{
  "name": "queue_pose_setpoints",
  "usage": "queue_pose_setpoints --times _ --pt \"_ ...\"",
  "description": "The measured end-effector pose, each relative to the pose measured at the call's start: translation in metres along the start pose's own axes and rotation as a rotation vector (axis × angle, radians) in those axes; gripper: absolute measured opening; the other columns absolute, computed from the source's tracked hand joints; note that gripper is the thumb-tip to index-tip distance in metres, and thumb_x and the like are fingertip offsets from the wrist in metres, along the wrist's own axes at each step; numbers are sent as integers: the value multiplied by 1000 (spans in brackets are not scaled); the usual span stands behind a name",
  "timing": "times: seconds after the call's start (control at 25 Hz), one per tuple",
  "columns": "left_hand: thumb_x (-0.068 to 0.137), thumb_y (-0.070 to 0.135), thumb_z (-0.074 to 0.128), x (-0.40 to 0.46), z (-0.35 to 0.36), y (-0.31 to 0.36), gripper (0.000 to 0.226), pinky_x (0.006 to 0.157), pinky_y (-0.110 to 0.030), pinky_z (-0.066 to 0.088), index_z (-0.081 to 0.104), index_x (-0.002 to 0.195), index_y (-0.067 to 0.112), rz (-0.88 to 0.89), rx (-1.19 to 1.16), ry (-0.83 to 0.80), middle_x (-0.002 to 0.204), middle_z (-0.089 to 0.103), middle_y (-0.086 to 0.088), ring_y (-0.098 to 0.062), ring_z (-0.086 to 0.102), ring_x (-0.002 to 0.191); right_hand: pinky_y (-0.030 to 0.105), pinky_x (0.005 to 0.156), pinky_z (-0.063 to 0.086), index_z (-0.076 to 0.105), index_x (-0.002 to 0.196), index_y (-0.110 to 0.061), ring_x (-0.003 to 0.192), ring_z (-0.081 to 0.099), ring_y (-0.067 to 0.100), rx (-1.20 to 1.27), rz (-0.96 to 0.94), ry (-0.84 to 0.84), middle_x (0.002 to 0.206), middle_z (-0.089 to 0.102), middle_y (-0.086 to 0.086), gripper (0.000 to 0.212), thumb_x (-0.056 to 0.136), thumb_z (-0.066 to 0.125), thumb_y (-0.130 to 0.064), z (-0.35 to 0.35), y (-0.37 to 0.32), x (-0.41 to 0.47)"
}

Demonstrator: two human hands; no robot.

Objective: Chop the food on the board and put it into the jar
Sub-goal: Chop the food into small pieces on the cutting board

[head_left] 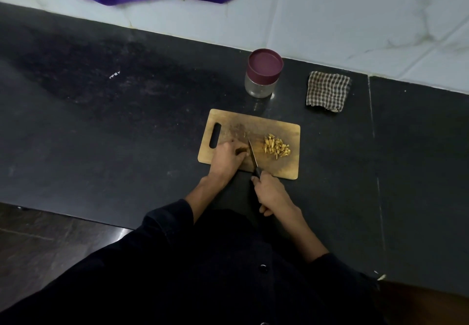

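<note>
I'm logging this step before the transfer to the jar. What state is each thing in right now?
jar: upright, lid on, looks empty
cutting board: flat on the counter
cut pieces: piled on the board's right side
uncut piece: on the board, held down by the left hand
knife: blade on the board beside that piece, handle gripped by the right hand
checked cloth: folded, lying flat

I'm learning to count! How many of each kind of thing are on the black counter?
Board: 1
Knife: 1
Jar: 1
Checked cloth: 1
Pile of chopped food: 1
Total: 5
</note>
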State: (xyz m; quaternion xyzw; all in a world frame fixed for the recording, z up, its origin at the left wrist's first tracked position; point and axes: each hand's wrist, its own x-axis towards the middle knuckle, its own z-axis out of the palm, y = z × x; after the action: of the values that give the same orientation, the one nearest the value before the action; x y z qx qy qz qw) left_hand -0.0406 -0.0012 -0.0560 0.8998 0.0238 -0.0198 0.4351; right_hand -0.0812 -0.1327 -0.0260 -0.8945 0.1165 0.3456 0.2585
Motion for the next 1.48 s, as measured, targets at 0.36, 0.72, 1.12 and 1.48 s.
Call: queue_pose_setpoints --times 0.36,0.72,1.12,1.48 --pt "82 5 69 0 -3 2 21 91 -29 49 73 103 8 25 35 -13 103 67 -7 -17 63 94 41 82 48 52 117 -8 105 61 35 -72 -60 103 116 61 14 31 104 39 -33 -1 -1 0" --pt "84 7 67 1 -4 3 20 92 -31 50 73 103 7 32 82 -64 108 67 -8 -19 63 98 24 39 38 45 105 -13 48 52 18 353 22 -16 70 55 7 25 104 36 -36 10 -1 -6" --pt "83 10 69 0 1 -2 20 87 -34 50 73 102 8 22 63 -13 102 67 -7 -20 62 92 33 47 51 49 112 -12 65 64 28 178 -109 179 92 63 15 33 104 33 -40 2 4 -4" --pt "85 7 65 -2 2 0 20 87 -28 50 73 104 8 27 48 -7 104 68 -6 -16 64 91 47 72 56 48 110 -9 84 67 35 -9 -182 207 95 63 15 29 105 34 -33 11 -6 -6"
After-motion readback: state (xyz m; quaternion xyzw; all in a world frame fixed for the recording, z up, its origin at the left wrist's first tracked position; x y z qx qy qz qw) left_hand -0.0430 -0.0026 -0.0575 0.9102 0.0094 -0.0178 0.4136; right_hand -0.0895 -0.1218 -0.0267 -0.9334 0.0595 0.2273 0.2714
